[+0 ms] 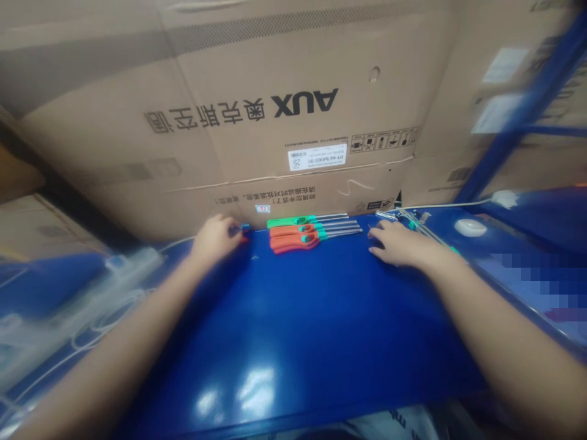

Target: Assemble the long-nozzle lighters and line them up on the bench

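Lighters (314, 236): light, stiff, we judge; hold by handles (285, 245).
Left hand (217, 239): curled by blurred blue part (246, 228); its hold, we cannot tell.
Right hand (398, 243): half-open, nothing visibly held.

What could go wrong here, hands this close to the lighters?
1. The orange and green lighters lie packed side by side, so shifting one may drag its neighbours.
2. The right hand is close to both their metal tips and the slim metal pieces; a sideways sweep could knock either.
3. The left hand is by their handle ends and might nudge the row; its curled fingers hide whether it grips anything.
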Tool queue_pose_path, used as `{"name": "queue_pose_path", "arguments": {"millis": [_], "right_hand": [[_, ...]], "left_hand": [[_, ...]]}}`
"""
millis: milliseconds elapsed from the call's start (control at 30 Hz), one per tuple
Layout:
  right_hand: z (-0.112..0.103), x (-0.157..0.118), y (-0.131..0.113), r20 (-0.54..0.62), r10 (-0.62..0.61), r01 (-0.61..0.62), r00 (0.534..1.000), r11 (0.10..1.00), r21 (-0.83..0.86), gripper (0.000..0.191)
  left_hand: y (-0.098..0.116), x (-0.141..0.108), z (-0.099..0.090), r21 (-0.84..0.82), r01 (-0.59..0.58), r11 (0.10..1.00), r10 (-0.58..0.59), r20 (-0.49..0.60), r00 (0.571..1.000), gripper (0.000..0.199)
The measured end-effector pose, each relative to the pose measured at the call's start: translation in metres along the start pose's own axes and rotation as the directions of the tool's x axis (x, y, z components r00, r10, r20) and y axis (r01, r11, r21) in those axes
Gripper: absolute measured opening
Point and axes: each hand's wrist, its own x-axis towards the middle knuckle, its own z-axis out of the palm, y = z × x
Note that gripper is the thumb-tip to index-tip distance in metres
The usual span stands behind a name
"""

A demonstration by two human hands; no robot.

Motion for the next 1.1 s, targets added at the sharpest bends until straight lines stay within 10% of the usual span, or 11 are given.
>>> {"name": "queue_pose_path", "arguments": {"millis": [367,567,700,900,1100], "right_hand": [[0.007,0.003,-0.011,-0.246,-0.232,0.239,0.941,0.971,-0.004,0.03],[-0.002,-0.006,-0.037,-0.457,-0.363,0.485,0.812,0.855,0.183,0.032],[0.0,-0.018,-0.064,-0.563,-0.462,0.699,0.686,0.634,0.331,0.038],[0.011,-0.023,-0.085,-0.328,-0.709,0.781,0.624,0.548,0.3,0.01],[0.009,-0.022,-0.079,-0.182,-0.716,0.725,0.674,0.594,0.348,0.006]], "left_hand": [[-0.005,0.0,-0.002,0.114,0.004,0.993,-0.005,0.016,1.0,0.026],[0.05,-0.011,-0.035,0.05,-0.183,0.982,0.182,0.028,0.983,0.018],[0.104,-0.048,-0.044,-0.17,-0.414,0.895,0.431,0.08,0.899,0.014],[0.154,-0.099,-0.028,-0.42,-0.412,0.809,0.527,0.205,0.825,0.007],[0.153,-0.108,-0.02,-0.494,-0.341,0.8,0.503,0.243,0.829,0.021]]}}
